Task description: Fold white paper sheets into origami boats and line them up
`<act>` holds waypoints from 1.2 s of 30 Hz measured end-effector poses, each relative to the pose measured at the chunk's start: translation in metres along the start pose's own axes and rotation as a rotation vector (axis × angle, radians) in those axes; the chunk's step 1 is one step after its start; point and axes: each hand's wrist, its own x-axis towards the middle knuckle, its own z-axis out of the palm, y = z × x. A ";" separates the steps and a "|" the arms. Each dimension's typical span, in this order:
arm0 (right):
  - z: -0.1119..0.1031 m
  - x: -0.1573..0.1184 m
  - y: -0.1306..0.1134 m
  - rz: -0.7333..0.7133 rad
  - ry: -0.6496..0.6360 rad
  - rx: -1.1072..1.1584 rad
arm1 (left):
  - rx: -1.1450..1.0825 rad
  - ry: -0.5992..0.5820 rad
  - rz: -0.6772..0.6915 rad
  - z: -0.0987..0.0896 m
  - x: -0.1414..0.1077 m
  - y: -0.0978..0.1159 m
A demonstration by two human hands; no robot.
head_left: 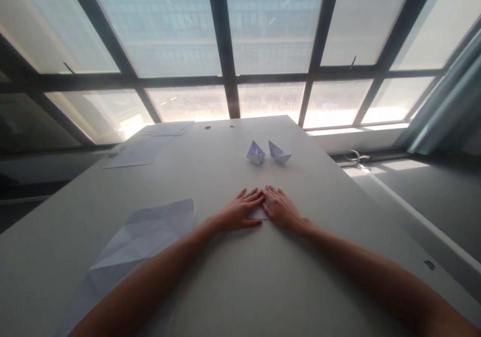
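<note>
A small piece of folded white paper (257,214) lies on the table between my hands, most of it covered by them. My left hand (242,210) rests flat over its left side, fingers stretched out and thumb along the lower edge. From the right, my right hand (281,208) presses down on it with fingers extended. The fingertips of both hands come together near the paper's top. Beyond them stand two folded paper boats, one on the left (256,153) and one on the right (279,152).
A creased, unfolded sheet (150,232) lies partly beneath my left forearm. Flat white sheets (135,151) lie at the table's far left. The white table (210,177) reaches toward large windows. A coiled white cable (356,157) sits beyond its right edge, near a curtain (439,101).
</note>
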 end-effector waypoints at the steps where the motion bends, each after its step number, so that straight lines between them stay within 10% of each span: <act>1: 0.000 0.000 0.000 0.002 0.004 0.006 | -0.004 -0.002 -0.007 0.000 0.000 0.000; 18: -0.002 0.001 0.000 -0.022 0.071 0.010 | -0.028 0.043 0.011 -0.003 0.001 0.003; 36: -0.028 -0.007 -0.003 -0.346 0.124 0.118 | -0.092 0.073 0.021 0.003 0.002 -0.011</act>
